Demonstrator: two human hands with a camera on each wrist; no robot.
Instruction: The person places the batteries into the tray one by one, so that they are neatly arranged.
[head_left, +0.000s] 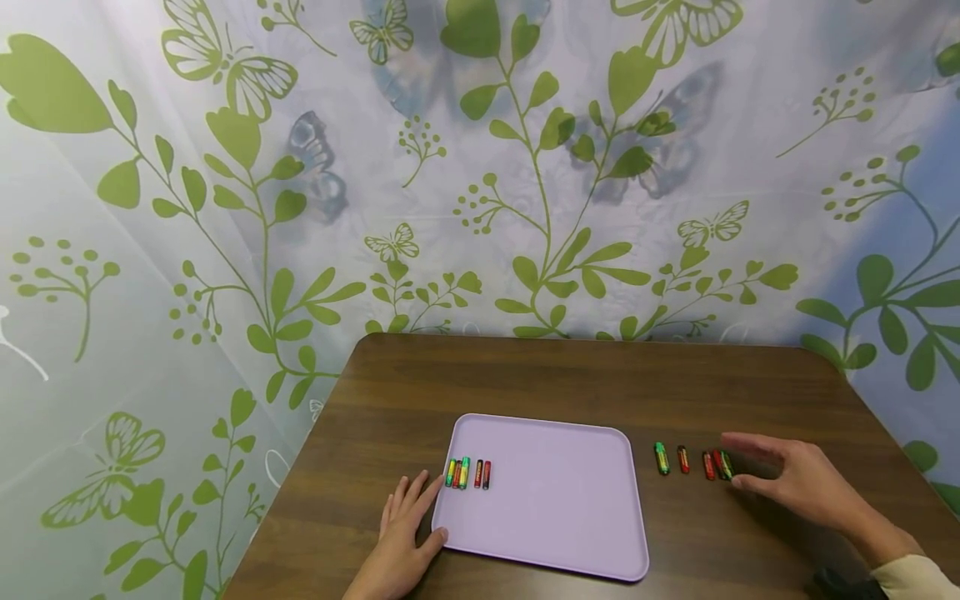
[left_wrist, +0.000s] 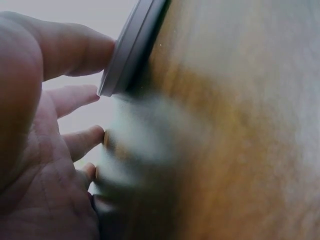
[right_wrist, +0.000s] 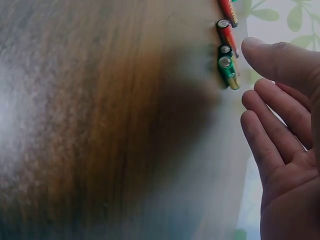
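Note:
My left hand (head_left: pixel 401 537) rests at the left edge of a lilac tray (head_left: pixel 547 500), thumb touching its rim and fingers spread. In the left wrist view the thumb (left_wrist: pixel 80 47) meets the tray's rim (left_wrist: pixel 127 55). Several batteries lie on the tray's left side, among them a green battery (head_left: pixel 465 473) and a red battery (head_left: pixel 487 475). My right hand (head_left: pixel 806 483) hovers beside a loose row on the table, nearest a green battery (head_left: pixel 726 465). Its thumb and fingers are parted with nothing between them. That green battery (right_wrist: pixel 227 72) lies just off the fingertips in the right wrist view.
The brown wooden table (head_left: pixel 570 375) has rounded far corners. To the right of the tray lie another green battery (head_left: pixel 661 458) and red batteries, one of them a red battery (head_left: pixel 683 459) standing apart. A leaf-and-butterfly curtain (head_left: pixel 465 183) hangs behind the table and along its left.

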